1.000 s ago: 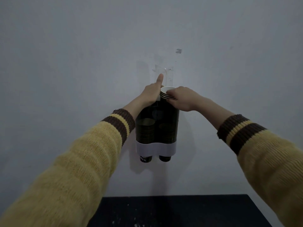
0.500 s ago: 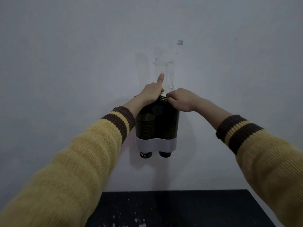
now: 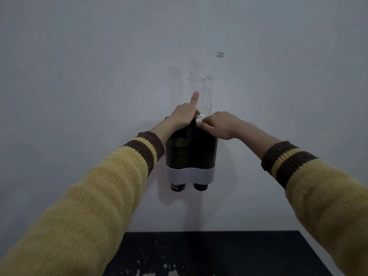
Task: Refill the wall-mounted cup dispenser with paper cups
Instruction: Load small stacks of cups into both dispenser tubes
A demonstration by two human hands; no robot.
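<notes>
A dark, see-through twin-tube cup dispenser (image 3: 191,152) with a white band (image 3: 190,175) hangs on the wall. Stacked dark paper cups fill both tubes, and two cup bottoms (image 3: 177,187) stick out below the band. My left hand (image 3: 184,114) grips the dispenser's top, index finger pointing up along the wall. My right hand (image 3: 217,124) presses down on the white rims of a cup stack (image 3: 199,117) at the top of the right tube. Only a sliver of those rims shows between my hands.
A black table top (image 3: 219,253) with white scuffs lies below the dispenser. Strips of clear tape (image 3: 205,86) and a small grey mark (image 3: 219,54) are on the pale wall above.
The white-rimmed cup stack under my right hand has sunk into the right tube, and my right hand has lowered with it. My left hand has stayed at the top.
</notes>
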